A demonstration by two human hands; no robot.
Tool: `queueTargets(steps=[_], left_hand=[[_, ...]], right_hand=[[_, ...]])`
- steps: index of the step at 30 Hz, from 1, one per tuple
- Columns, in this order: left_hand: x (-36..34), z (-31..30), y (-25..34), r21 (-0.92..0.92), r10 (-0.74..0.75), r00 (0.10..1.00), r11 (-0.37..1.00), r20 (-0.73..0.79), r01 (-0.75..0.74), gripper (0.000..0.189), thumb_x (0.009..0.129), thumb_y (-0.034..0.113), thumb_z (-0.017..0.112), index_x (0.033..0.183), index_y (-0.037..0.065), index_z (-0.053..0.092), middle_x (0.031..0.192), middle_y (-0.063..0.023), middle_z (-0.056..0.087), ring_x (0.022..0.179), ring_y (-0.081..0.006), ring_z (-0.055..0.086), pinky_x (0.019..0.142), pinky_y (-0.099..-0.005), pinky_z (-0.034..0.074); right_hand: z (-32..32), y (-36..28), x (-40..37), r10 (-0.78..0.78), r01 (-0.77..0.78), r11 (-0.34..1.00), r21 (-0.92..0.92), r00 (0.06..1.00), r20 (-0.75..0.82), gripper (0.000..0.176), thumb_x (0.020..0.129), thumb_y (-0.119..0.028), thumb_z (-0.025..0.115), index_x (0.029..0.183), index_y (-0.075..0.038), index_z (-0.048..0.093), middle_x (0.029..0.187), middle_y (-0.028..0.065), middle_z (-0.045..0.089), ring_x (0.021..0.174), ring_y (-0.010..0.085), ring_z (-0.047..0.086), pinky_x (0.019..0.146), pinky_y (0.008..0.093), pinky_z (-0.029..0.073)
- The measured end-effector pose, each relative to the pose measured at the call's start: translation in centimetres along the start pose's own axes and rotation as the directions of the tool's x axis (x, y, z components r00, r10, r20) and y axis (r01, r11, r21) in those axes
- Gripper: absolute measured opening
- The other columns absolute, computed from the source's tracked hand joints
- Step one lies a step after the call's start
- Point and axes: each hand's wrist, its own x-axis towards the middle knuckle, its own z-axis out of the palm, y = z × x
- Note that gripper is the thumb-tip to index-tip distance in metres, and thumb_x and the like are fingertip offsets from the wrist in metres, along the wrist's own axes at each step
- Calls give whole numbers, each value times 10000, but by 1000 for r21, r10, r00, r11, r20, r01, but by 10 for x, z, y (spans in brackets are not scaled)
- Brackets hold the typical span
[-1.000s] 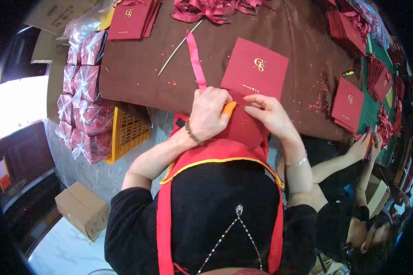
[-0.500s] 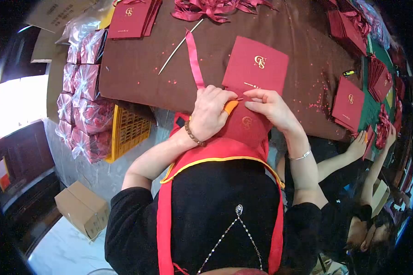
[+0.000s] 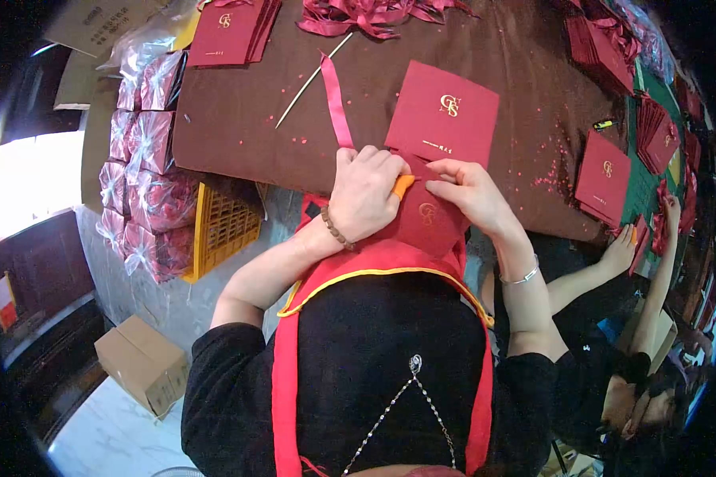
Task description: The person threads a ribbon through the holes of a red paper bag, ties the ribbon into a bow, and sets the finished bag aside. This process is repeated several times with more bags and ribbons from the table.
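Over the near table edge, my left hand (image 3: 366, 193) is closed, with an orange cover (image 3: 402, 187) on one digit. A pink ribbon (image 3: 335, 102) runs from the table to this hand. Below my fingers lies a dark red folded bag or sleeve (image 3: 429, 216) with a gold logo, against my red apron (image 3: 382, 258). My right hand (image 3: 473, 195) faces the left one, thumb and forefinger bent close together at the bag's upper part; whatever lies between them is too small to tell. Another dark red piece with a gold logo (image 3: 444, 111) lies flat just beyond.
The brown-covered table (image 3: 239, 111) bears a thin stick (image 3: 313, 82), a ribbon heap (image 3: 366, 17) and red stacks (image 3: 229, 36). Wrapped red bundles (image 3: 155, 143) and a yellow crate (image 3: 223, 230) stand left. A co-worker's hands (image 3: 619, 253) work at right.
My fingertips shift slightly, and the left hand turns a little over the bag. The far bag has barely moved. At right, a co-worker's far hand has moved up and left.
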Motion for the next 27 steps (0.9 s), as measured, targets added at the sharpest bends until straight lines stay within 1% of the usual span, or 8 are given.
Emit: queueTargets(steps=[4,8,12,16,18,20,25,27], left_hand=[[4,-3,-3,-51,-64,996,996,53,67,33,781,130,610,801,104,606,768,-44,603,791,-241,553,715,-365,331],[7,-5,0,-19,-50,997,999,52,51,37,763,124,619,777,96,598,756,-59,604,786,-249,556,706,-383,346],[9,-7,9,146,82,996,986,-24,-77,93,731,99,628,799,85,567,752,-59,581,763,-246,536,709,-376,350],[7,0,12,188,161,984,972,-82,-143,113,713,81,624,793,80,544,743,-66,550,767,-246,520,707,-375,343],[7,0,12,185,179,981,969,-78,-162,115,711,79,623,793,79,542,747,-69,549,768,-248,520,704,-375,343],[7,-2,10,136,163,986,978,-44,-156,111,711,71,613,794,78,539,762,-77,546,768,-256,517,698,-376,340],[4,-7,6,59,149,988,987,40,-151,125,703,53,604,812,78,548,767,-80,547,781,-260,521,707,-375,344],[3,-7,6,56,129,991,990,37,-131,135,698,53,605,820,74,551,765,-78,550,785,-259,522,711,-375,346]], right_hand=[[1,3,0,-22,19,992,-123,1000,-22,265,861,-54,582,1114,27,570,925,19,628,806,56,564,705,202,461],[7,-4,-6,-155,111,905,-410,985,-75,296,841,-71,597,1113,40,566,866,25,623,770,57,537,685,219,444],[9,-3,-9,-179,124,906,-405,979,-101,290,834,-78,600,1102,31,574,844,33,624,768,61,534,677,227,444],[6,5,-7,-163,121,928,-351,982,-93,293,840,-64,593,1114,36,562,897,22,623,822,55,534,724,223,451],[7,6,-7,-169,139,943,-302,983,-77,294,843,-65,594,1115,42,559,921,13,619,835,52,534,735,221,453],[8,3,-9,-81,71,984,-165,995,-56,300,844,-64,599,1121,43,555,918,13,618,833,52,538,737,220,456],[7,1,-7,-77,67,985,-156,995,-59,292,852,-53,593,1126,41,552,902,1,606,812,46,533,713,214,453],[8,6,-7,-127,111,976,-186,989,-75,350,825,-149,603,1118,41,572,934,115,668,857,116,595,768,269,465]])
